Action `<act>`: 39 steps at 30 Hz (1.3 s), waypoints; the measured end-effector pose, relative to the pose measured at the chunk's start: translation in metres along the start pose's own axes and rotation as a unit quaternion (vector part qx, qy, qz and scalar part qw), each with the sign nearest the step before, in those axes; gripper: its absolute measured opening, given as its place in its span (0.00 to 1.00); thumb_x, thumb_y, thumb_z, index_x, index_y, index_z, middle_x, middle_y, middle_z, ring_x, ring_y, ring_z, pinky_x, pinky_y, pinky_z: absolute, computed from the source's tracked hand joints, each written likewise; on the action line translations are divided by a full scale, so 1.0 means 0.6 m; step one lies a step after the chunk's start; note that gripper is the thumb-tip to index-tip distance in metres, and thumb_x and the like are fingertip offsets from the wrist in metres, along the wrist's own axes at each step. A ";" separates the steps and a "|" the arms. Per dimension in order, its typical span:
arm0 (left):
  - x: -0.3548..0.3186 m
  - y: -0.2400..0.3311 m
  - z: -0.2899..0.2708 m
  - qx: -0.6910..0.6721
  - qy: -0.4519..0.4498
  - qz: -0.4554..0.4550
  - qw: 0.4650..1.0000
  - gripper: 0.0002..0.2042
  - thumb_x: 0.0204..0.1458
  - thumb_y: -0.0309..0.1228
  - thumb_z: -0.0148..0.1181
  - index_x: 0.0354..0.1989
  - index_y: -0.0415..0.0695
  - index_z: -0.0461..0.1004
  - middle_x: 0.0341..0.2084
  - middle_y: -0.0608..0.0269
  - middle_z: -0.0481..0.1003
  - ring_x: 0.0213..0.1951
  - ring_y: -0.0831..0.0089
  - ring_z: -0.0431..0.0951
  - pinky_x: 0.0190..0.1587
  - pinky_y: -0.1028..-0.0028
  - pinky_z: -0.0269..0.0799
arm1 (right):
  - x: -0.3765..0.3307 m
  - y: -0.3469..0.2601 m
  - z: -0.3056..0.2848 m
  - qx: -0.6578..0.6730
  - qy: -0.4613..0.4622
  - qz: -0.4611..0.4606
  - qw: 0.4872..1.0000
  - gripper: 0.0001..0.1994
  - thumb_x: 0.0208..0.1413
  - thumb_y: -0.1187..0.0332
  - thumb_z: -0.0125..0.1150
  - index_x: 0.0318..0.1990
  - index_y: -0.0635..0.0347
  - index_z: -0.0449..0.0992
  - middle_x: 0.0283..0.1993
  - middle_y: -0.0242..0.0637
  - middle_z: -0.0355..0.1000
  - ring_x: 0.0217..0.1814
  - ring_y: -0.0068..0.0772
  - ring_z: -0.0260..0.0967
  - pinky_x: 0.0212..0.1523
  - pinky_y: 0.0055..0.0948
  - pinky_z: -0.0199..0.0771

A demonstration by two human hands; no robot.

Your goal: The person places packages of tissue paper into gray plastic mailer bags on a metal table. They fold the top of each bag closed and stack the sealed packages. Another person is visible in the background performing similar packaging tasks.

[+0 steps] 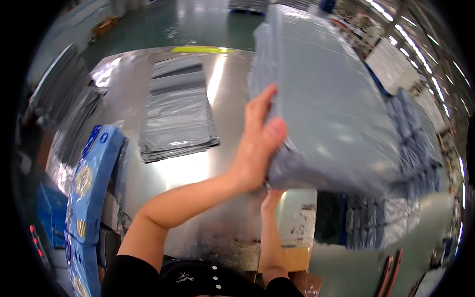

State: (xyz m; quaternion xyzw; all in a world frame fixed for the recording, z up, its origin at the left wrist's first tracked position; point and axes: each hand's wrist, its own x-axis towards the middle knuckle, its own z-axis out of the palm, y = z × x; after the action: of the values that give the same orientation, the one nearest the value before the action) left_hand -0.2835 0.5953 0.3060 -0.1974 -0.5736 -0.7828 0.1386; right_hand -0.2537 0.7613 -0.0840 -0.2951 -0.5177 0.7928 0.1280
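Smooth grey plastic parcel (326, 104), hand-held

Counter (198, 168): fills the centre of the view, the person standing at its 6 o'clock edge.
Stack of flat poly mailer bags (175, 116): lying on the counter toward 11 o'clock.
Packed mailer parcel (326, 104): raised above the counter's 2 o'clock side; left hand (255, 143) against its near-left edge, right hand (271, 198) beneath its near end.
Packed parcels pile (413, 148): off the counter at 3 o'clock.
Printed cartons (91, 188): beside the counter at 8 o'clock.
Floor (173, 22): beyond the counter at 12 o'clock.
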 end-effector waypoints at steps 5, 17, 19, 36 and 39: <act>0.039 -0.029 0.056 0.119 -0.036 0.022 0.992 0.42 0.47 0.49 0.62 0.66 0.42 0.48 0.59 0.44 0.50 0.64 0.47 0.48 0.64 0.58 0.48 | 0.138 0.006 0.086 0.082 -0.014 0.044 0.996 0.39 0.59 0.44 0.47 0.69 0.51 0.39 0.72 0.42 0.39 0.71 0.43 0.43 0.59 0.51 0.54; 0.070 -0.279 -0.422 0.421 0.173 -0.113 0.883 0.35 0.51 0.51 0.58 0.61 0.41 0.59 0.59 0.47 0.57 0.64 0.50 0.52 0.64 0.57 0.50 | 0.247 -0.210 0.236 -0.111 0.114 -0.115 0.981 0.48 0.47 0.35 0.56 0.64 0.61 0.46 0.68 0.48 0.43 0.65 0.54 0.51 0.51 0.56 0.63; -0.049 -0.243 -0.693 0.482 0.291 -0.101 0.820 0.37 0.45 0.47 0.63 0.59 0.35 0.61 0.55 0.42 0.62 0.61 0.50 0.57 0.64 0.58 0.52 | 0.218 -0.212 0.235 -0.205 0.107 -0.129 0.964 0.43 0.49 0.35 0.55 0.59 0.63 0.52 0.66 0.50 0.47 0.63 0.52 0.55 0.50 0.55 0.64; -0.705 0.418 -1.057 0.724 0.289 -0.211 0.590 0.19 0.48 0.42 0.62 0.45 0.46 0.76 0.42 0.53 0.76 0.47 0.58 0.73 0.49 0.63 0.68 | -0.645 0.323 0.669 -0.026 -0.565 0.373 0.736 0.30 0.56 0.55 0.50 0.62 0.67 0.58 0.60 0.48 0.63 0.57 0.42 0.65 0.57 0.38 0.68; -0.875 0.519 -1.100 0.657 0.431 -0.473 0.399 0.24 0.50 0.52 0.56 0.34 0.38 0.77 0.33 0.45 0.75 0.37 0.51 0.75 0.41 0.59 0.68 | -0.613 0.296 0.686 -0.091 -0.561 0.325 0.756 0.37 0.48 0.64 0.59 0.65 0.64 0.53 0.62 0.49 0.60 0.60 0.42 0.62 0.58 0.36 0.65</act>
State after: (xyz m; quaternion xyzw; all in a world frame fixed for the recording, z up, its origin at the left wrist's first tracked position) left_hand 0.2192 -0.1331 0.1487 0.6209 -0.7766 -0.0864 0.0621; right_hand -0.1912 0.1909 -0.0005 0.0417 -0.4394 0.7594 -0.4780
